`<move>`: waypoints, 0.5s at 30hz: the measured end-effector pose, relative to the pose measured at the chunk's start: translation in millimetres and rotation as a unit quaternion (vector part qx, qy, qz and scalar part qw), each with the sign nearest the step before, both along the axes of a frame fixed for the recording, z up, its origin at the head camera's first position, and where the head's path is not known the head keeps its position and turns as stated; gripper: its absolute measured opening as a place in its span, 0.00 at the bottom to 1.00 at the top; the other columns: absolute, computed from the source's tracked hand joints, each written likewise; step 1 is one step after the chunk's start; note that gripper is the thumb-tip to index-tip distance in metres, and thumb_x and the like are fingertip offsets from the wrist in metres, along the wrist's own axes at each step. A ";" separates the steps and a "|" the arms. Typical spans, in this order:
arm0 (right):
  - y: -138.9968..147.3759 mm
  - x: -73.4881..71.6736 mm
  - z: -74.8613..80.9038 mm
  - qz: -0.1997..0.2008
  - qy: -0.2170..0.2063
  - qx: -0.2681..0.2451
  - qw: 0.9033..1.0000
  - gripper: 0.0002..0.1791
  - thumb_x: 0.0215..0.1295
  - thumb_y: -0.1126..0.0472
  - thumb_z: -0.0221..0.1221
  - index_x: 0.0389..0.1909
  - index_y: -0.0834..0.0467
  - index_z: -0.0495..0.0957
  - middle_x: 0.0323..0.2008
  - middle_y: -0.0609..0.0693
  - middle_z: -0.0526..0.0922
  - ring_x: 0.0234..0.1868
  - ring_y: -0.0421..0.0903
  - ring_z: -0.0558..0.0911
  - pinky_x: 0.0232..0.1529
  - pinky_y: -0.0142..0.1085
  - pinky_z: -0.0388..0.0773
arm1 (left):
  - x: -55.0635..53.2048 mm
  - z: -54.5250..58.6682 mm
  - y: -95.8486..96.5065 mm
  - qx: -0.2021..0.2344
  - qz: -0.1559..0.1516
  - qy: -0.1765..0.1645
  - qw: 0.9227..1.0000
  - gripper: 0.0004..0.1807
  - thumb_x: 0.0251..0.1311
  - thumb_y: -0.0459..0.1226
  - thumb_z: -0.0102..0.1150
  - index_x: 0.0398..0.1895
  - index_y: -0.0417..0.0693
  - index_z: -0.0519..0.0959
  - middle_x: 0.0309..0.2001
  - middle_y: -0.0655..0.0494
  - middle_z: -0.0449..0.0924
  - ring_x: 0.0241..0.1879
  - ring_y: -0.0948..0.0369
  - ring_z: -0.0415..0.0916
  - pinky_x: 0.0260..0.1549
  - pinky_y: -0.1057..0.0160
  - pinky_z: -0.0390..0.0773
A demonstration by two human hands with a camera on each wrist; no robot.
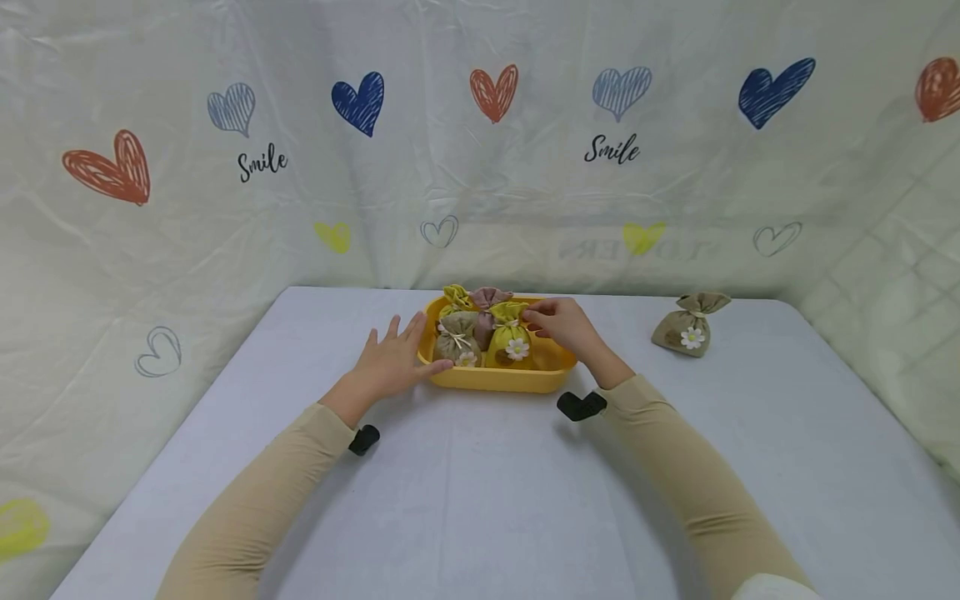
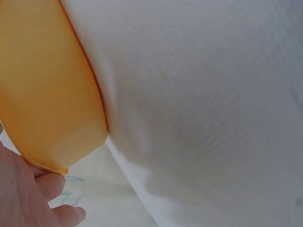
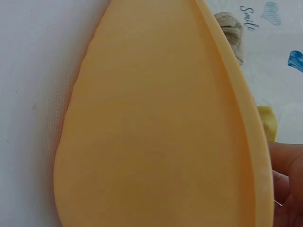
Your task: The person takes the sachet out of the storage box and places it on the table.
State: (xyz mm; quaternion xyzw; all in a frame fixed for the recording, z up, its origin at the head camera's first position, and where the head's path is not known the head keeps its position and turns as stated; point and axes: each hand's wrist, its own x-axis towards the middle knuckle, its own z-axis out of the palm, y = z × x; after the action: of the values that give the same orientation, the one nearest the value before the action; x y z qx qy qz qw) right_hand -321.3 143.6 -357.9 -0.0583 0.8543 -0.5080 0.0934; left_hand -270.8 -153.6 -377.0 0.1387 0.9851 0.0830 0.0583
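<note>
A yellow oval tray (image 1: 498, 381) stands near the table's far edge with several drawstring sachets in it. A grey-brown sachet (image 1: 454, 333) and a yellow sachet (image 1: 502, 340), each with a white flower, are in front; a mauve sachet (image 1: 491, 296) and another yellow one (image 1: 456, 295) are behind. My left hand (image 1: 386, 362) rests at the tray's left end, fingers spread, fingertips at the rim in the left wrist view. My right hand (image 1: 567, 323) pinches the front yellow sachet by its gathered top. In the right wrist view the tray wall (image 3: 156, 118) hides most of that sachet.
On the table to the right of the tray sits a grey-brown sachet (image 1: 678, 331) with a white flower. Behind the white-covered table (image 1: 480, 500) hangs a pale curtain (image 1: 540, 183) printed with hearts. Dark wrist cameras (image 1: 582, 407) sit under both wrists.
</note>
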 end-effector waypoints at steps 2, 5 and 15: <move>-0.7 -0.8 -0.9 -0.001 0.003 0.002 1.000 0.19 0.79 0.58 0.56 0.59 0.70 0.78 0.57 0.65 0.82 0.57 0.59 0.82 0.57 0.46 0.80 | -0.6 -0.3 -0.1 0.001 0.000 0.000 1.000 0.60 0.64 0.76 0.39 0.84 0.45 0.38 0.83 0.49 0.40 0.80 0.40 0.35 0.72 0.31 0.39; -1.6 -1.2 -1.9 0.001 0.010 0.002 1.000 0.17 0.79 0.59 0.55 0.57 0.69 0.78 0.55 0.65 0.82 0.55 0.59 0.83 0.56 0.46 0.81 | -0.3 0.1 -0.1 0.005 0.000 -0.003 1.000 0.60 0.64 0.76 0.39 0.84 0.45 0.38 0.83 0.49 0.40 0.80 0.40 0.34 0.72 0.31 0.39; -6.8 2.5 -1.7 0.007 0.037 0.019 0.999 0.12 0.81 0.58 0.53 0.53 0.63 0.76 0.54 0.63 0.84 0.53 0.58 0.85 0.55 0.51 0.81 | 0.6 1.4 -0.3 0.010 0.002 -0.008 1.000 0.61 0.64 0.76 0.40 0.84 0.45 0.38 0.83 0.49 0.40 0.80 0.41 0.33 0.72 0.31 0.38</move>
State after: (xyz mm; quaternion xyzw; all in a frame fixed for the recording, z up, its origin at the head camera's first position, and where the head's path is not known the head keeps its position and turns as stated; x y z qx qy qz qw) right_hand -318.8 136.8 -359.6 -0.0812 0.8664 -0.4882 0.0659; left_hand -270.2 -153.9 -375.6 0.1362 0.9841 0.0944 0.0646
